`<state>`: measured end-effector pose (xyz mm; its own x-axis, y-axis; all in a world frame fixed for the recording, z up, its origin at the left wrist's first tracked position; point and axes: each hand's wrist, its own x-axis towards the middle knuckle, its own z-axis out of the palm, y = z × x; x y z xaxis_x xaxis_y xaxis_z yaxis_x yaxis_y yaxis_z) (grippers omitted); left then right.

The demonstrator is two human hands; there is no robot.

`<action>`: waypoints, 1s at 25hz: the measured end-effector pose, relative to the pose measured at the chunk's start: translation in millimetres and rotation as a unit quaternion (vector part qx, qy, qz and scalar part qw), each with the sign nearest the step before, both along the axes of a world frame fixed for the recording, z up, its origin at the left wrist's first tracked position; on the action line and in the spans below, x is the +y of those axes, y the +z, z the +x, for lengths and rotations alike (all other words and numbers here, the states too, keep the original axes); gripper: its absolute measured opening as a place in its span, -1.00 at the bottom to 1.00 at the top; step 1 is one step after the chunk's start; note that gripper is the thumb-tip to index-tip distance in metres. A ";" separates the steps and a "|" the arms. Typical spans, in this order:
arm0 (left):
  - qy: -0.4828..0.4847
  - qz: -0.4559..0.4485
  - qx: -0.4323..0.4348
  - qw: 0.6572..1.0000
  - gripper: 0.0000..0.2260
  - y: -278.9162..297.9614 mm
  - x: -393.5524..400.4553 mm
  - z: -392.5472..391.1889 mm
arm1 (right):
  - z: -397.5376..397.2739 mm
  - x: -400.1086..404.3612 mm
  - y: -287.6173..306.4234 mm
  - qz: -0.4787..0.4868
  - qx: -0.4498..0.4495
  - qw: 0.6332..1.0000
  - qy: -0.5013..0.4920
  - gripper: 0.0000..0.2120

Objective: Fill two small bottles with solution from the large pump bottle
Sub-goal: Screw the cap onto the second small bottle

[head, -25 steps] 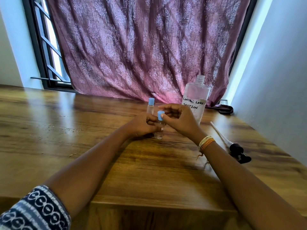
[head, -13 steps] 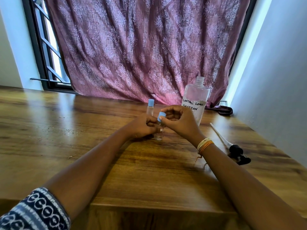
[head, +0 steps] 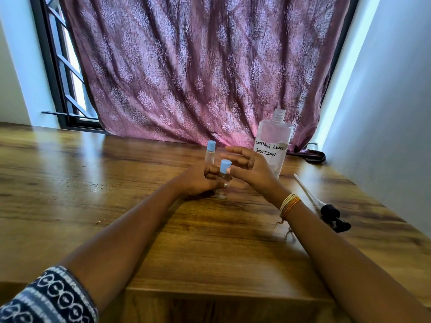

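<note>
My left hand [head: 200,180] grips a small clear bottle [head: 222,191] that stands on the wooden table [head: 140,217]; its blue cap [head: 225,165] is on. My right hand [head: 250,170] hovers just right of the cap with fingers spread, the thumb tip close to the cap. A second small clear bottle [head: 210,152] with a blue cap stands right behind my left hand. The large clear bottle [head: 274,141], labelled "contact lens solution", stands behind my right hand with its neck uncapped. Its black pump head with a long white tube [head: 326,209] lies on the table to the right.
A purple patterned curtain [head: 198,66] hangs behind the table, with a barred window [head: 63,73] at left. A pale wall [head: 384,113] runs close along the table's right edge. A dark cloth item [head: 311,156] lies at the back right corner.
My right hand has let go of the blue cap and spread its fingers, drawing slightly right. My left hand still holds the small bottle in place.
</note>
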<state>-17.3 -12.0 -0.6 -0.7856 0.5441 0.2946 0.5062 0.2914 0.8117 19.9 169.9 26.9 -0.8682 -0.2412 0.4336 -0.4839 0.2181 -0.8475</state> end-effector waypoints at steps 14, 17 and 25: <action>-0.008 0.013 -0.018 1.000 -0.86 -2.0 1.3 -2.4 | -3.5 -1.9 -2.7 -0.029 0.017 0.999 -0.034 -0.52; -0.009 -0.011 0.002 1.000 -0.84 -1.1 -1.1 -2.1 | -4.6 -5.8 -4.6 -0.003 0.004 0.997 -0.082 -0.47; -0.002 0.011 -0.020 1.000 -0.89 -1.5 -0.3 -1.7 | -1.2 1.9 -1.9 -0.014 -0.037 0.999 -0.014 -0.49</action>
<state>-19.0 -12.4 -2.1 -0.7944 0.5415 0.2752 0.4750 0.2715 0.8371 18.7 171.7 25.1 -0.9041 -0.2055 0.3748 -0.4144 0.2065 -0.8864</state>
